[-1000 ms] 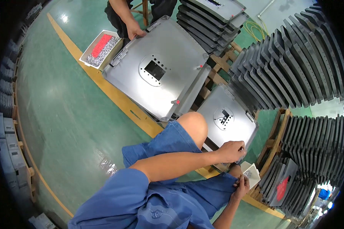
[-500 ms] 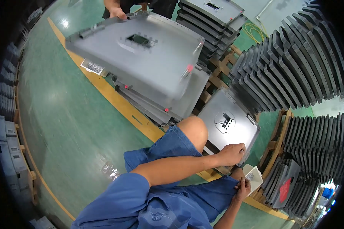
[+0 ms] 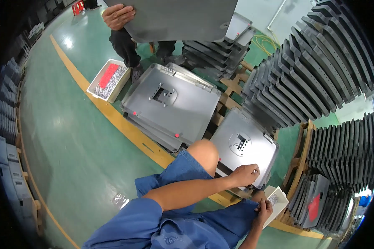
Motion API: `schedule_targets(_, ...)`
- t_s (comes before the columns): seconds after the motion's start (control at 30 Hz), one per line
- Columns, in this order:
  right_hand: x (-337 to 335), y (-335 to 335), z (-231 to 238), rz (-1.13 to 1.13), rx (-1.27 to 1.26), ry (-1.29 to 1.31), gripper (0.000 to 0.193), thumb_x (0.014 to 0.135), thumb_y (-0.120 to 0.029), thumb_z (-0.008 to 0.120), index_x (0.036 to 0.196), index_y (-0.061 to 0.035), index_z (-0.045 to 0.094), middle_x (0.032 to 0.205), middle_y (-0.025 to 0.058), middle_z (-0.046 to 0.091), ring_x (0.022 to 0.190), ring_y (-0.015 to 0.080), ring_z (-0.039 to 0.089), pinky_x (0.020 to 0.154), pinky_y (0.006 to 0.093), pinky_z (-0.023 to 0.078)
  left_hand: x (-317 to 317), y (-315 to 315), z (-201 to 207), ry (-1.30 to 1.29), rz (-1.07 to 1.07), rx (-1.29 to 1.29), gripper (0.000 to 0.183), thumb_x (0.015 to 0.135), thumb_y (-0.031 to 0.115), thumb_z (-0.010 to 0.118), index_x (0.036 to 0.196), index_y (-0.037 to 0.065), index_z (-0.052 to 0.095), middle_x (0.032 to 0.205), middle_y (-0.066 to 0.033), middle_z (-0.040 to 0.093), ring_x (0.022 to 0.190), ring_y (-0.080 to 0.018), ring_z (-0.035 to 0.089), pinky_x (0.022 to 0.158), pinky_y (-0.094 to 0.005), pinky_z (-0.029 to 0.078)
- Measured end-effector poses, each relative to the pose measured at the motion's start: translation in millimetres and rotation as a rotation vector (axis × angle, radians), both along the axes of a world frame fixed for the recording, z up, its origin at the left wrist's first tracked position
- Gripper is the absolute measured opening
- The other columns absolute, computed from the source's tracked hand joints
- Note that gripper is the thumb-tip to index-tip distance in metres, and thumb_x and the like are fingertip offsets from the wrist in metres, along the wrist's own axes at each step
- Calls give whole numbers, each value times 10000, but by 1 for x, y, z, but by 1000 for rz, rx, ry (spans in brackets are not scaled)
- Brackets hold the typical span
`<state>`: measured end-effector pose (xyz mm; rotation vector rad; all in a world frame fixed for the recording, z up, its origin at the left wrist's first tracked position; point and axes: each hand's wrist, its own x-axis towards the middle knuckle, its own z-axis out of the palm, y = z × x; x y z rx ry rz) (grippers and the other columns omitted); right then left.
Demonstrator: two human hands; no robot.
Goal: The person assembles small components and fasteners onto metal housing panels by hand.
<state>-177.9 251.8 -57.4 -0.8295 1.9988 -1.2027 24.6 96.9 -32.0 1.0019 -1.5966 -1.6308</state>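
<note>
My left hand (image 3: 245,175) is curled closed over the near corner of a grey metal panel (image 3: 228,157). Whatever its fingers hold, if anything, is too small to make out. This panel has a round recess with a dark cut-out and several holes. Beside my knee, my right hand (image 3: 263,212) has its fingers pinched together, and their contents cannot be made out. It is right next to a white bin (image 3: 280,203) of small metal parts.
A co-worker's hand (image 3: 118,16) holds up another panel (image 3: 178,18). Below it lies a stacked panel (image 3: 191,101) with red caps. A white bin (image 3: 122,85) of small parts and a red piece stands left. Tall panel stacks (image 3: 320,62) rise at right beside a wooden pallet (image 3: 301,149).
The co-worker's panel has swung up and away, uncovering the stacked panel and the left bin. My left hand has shifted slightly left and down in the picture; my right hand has barely moved.
</note>
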Motion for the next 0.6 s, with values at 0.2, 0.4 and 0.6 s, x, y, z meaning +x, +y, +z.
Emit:
schedule_targets(0.2, 0, 1, -6, -23, -64, 42, 164, 811, -163, 600, 818, 1, 600, 623, 25, 529, 484, 58, 454, 400, 172, 370, 7, 2, 9, -50, -67, 103, 227, 856, 240, 489, 923, 31, 546, 660, -67, 598, 543, -141, 580, 534, -289, 460)
schedule_targets(0.4, 2, -1, -5, -63, -66, 21, 183, 796, -159, 616, 811, 22, 595, 634, 43, 546, 461, 63, 452, 384, 180, 373, 11, 2, 17, -71, -75, 167, 224, 842, 218, 483, 901, 17, 563, 673, -119, 620, 575, -234, 616, 629, -358, 475)
schedule_targets(0.6, 3, -1, -6, -94, -99, -39, 199, 786, -155, 622, 809, 41, 596, 629, 53, 553, 448, 64, 450, 378, 182, 372, 11, 3, 15, -117, -78, 129, 232, 847, 222, 475, 909, 15, 559, 670, -115, 620, 583, -225, 619, 646, -353, 474)
